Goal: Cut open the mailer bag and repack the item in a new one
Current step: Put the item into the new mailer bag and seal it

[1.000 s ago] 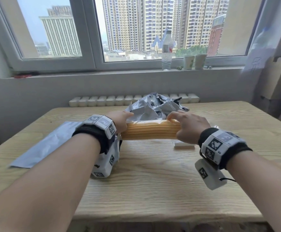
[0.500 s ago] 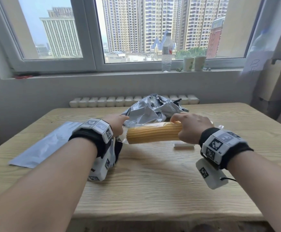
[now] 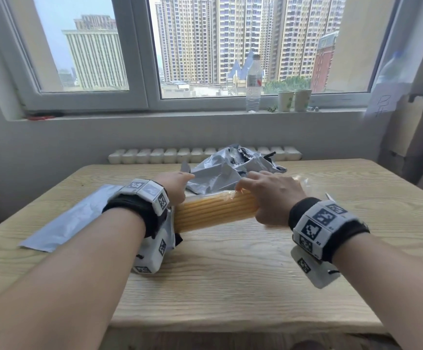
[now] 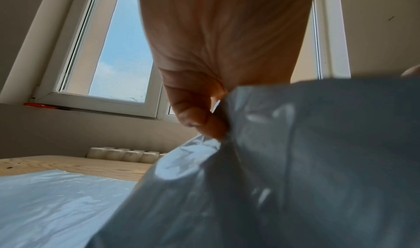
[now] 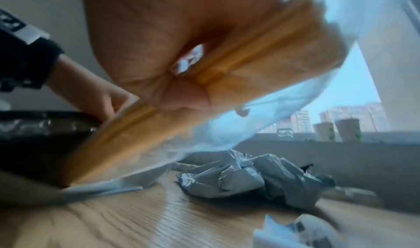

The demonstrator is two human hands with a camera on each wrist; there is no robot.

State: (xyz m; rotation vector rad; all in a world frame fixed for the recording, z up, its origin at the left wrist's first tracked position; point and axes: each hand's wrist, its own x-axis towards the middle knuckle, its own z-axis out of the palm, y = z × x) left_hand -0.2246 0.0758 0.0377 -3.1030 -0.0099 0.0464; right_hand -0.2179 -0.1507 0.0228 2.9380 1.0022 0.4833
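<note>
A bundle of yellow sticks point(image 3: 213, 210) in clear wrap hangs slanted just above the wooden table point(image 3: 230, 286). My right hand point(image 3: 271, 198) grips its right end, fingers curled around it point(image 5: 181, 97). My left hand point(image 3: 175, 185) pinches the raised edge of the new grey mailer bag point(image 4: 295, 162), fingers point(image 4: 200, 119) folded on the plastic. The rest of that bag point(image 3: 74, 218) lies flat at the left. In the right wrist view the bundle point(image 5: 159, 129) has its lower left end at the bag's dark mouth point(image 5: 45, 135). The crumpled old mailer point(image 3: 230, 170) lies behind both hands.
A radiator point(image 3: 155, 155) runs behind the table's far edge. On the window sill stand a water bottle point(image 3: 253, 84) and two paper cups point(image 3: 293, 99). Cardboard boxes point(image 3: 417, 137) stand at the right. A small white item point(image 5: 302, 230) lies near my right wrist.
The bundle was level between both hands. It now tilts with its left end lower and further left, behind my left wrist. My left hand has left the bundle's end and pinches the grey bag.
</note>
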